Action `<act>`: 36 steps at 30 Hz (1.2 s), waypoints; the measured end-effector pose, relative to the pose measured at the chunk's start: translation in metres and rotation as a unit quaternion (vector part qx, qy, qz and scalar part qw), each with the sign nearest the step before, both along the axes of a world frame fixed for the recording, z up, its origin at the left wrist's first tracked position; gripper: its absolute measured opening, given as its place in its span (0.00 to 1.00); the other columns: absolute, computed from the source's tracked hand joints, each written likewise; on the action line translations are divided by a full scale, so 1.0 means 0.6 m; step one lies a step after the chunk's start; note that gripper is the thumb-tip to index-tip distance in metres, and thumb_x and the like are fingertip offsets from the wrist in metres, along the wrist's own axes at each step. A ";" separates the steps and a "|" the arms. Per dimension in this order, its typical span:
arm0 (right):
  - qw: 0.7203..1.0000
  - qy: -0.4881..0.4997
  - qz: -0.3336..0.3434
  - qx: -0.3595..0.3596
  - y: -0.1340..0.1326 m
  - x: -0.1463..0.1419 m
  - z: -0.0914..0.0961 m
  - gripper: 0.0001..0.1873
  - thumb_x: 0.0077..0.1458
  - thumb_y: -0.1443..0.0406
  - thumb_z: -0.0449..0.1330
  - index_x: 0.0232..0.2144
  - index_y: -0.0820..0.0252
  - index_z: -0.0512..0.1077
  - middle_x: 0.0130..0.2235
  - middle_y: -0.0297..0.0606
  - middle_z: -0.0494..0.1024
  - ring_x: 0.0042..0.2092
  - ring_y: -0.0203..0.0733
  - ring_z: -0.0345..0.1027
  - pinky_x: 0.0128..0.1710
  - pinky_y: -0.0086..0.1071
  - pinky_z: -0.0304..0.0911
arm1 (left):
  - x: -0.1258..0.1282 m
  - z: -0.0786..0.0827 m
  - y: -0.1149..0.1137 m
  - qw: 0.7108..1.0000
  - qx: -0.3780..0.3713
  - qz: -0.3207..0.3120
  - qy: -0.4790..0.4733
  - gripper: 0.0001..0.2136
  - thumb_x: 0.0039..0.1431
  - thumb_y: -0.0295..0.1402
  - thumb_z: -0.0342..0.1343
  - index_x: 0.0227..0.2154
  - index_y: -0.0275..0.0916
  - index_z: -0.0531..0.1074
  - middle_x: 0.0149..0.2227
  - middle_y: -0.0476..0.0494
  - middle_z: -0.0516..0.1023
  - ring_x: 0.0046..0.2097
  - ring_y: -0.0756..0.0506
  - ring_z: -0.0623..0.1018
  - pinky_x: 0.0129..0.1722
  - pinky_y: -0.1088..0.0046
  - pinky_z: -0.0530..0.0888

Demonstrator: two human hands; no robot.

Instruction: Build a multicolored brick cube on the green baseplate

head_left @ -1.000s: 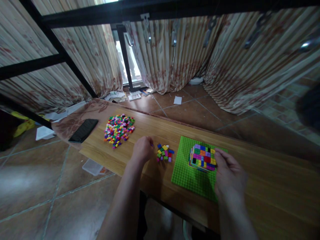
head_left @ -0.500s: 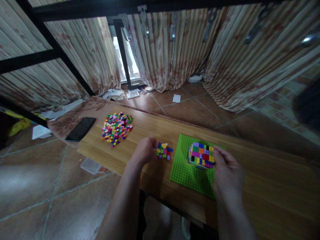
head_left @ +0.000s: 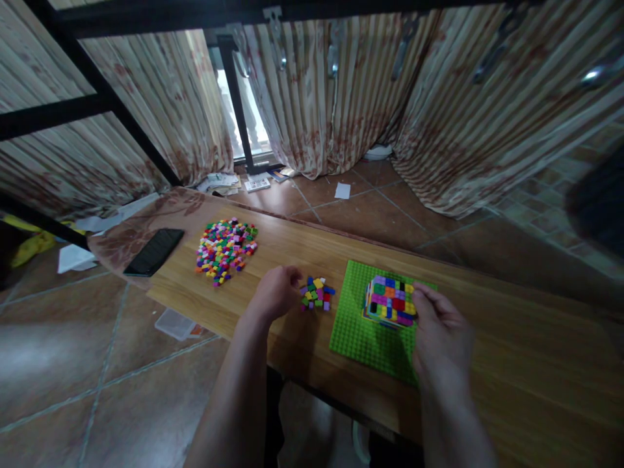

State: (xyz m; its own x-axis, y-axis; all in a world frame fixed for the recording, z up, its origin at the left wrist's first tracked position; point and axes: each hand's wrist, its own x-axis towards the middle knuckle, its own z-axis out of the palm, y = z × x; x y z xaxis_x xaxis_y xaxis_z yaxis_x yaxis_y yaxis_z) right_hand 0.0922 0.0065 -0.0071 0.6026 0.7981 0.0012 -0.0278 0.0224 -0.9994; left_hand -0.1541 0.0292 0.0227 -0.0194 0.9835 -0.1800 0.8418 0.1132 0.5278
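A layered block of multicoloured building bricks (head_left: 389, 300) stands on a green studded baseplate (head_left: 348, 325). My right hand (head_left: 442, 335) is at the block's right edge, thumb and index finger closed together against its upper right corner. Whether a loose brick sits between those fingertips is hidden. My left hand (head_left: 275, 292) hovers just left of a small pile of loose bricks (head_left: 318, 294), its fingers curled inward in a pinch. What they hold, if anything, cannot be made out.
A larger heap of small bricks (head_left: 227, 250) lies farther left on the wooden table (head_left: 273, 240). Beside it, a black phone (head_left: 153, 252) rests on patterned cloth. Below the table's left edge, a clear plastic lid or tray (head_left: 174, 323) is on the tiled floor.
My left hand has drawn slightly left, away from the small pile. My right hand stays at the block's right edge. The whole view has shifted slightly.
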 end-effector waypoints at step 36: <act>1.000 0.004 -0.008 0.001 0.003 -0.003 0.003 0.13 0.44 0.58 0.66 0.34 0.57 0.79 0.35 0.35 0.80 0.36 0.39 0.72 0.39 0.36 0.68 | 0.006 -0.009 -0.014 0.997 -0.018 -0.075 0.018 0.03 0.47 0.33 0.60 0.26 0.42 0.77 0.28 0.47 0.79 0.31 0.47 0.76 0.28 0.75 0.62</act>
State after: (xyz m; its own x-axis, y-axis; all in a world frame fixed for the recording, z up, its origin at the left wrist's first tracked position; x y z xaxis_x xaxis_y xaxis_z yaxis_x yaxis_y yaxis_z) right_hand 0.0903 0.0083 -0.0053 0.6158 0.7879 -0.0018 -0.0358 0.0257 -0.9990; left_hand -0.1504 0.0206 0.0174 0.1194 0.9689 -0.2168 0.8694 0.0034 0.4941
